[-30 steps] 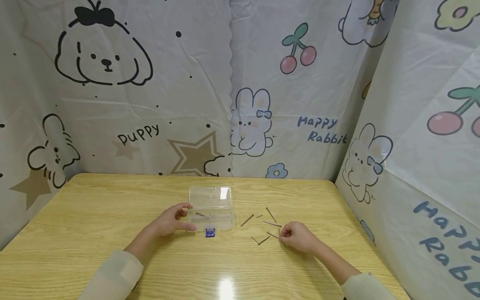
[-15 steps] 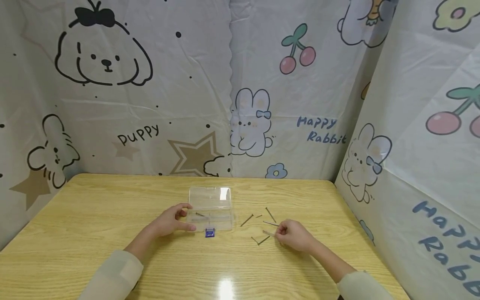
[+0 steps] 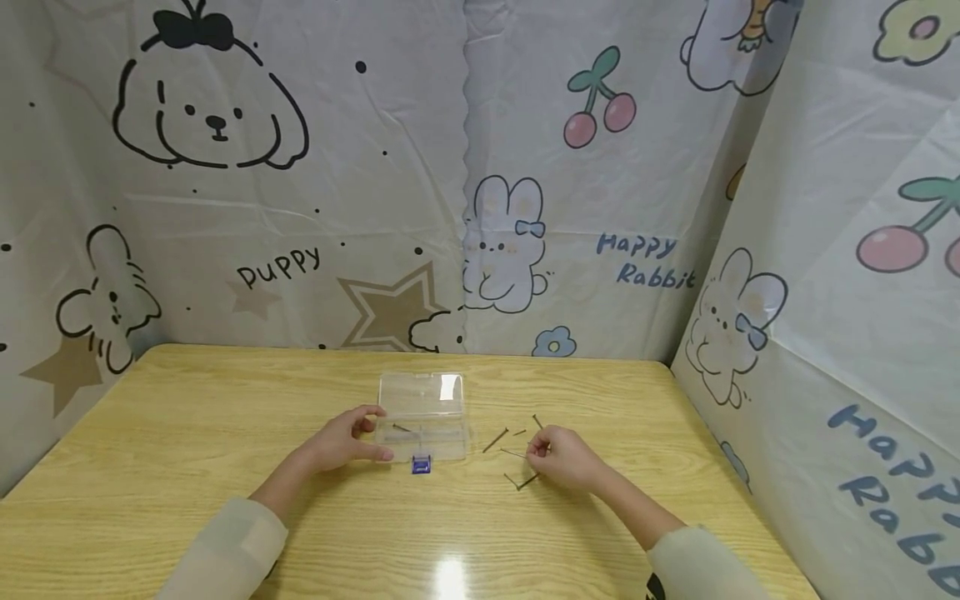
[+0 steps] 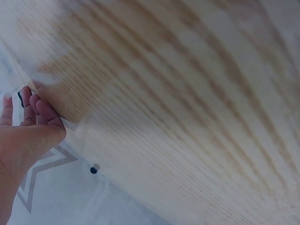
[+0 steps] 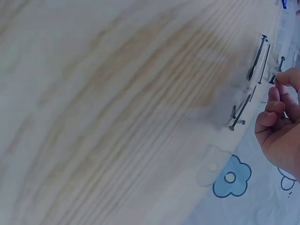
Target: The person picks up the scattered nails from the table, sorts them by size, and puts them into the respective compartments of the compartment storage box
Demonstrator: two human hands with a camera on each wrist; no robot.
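Note:
A clear plastic box point(image 3: 442, 452) stands mid-table with its lid point(image 3: 412, 393) raised at the back and a blue latch point(image 3: 422, 465) at the front. One nail point(image 3: 402, 428) lies inside it. My left hand point(image 3: 345, 440) grips the box's left end, thumb near the front and fingers behind. To the right of the box, my right hand point(image 3: 564, 458) pinches a nail point(image 3: 513, 452) that points left toward the box. Loose nails surround this hand: one nail point(image 3: 496, 439) nearer the box, another nail point(image 3: 528, 482) in front. The right hand point(image 5: 281, 112) partly hides some of them.
The wood-grain table point(image 3: 360, 533) carries the box and nails. Behind it and to the right hang printed cloth sheets point(image 3: 375, 183) with cartoon figures, reaching the table's edges. A short nail point(image 3: 520, 432) lies behind the right hand.
My right hand has moved left toward the box with a nail in its fingers, drawing it off the table's scattered group. My left hand and the box stay put.

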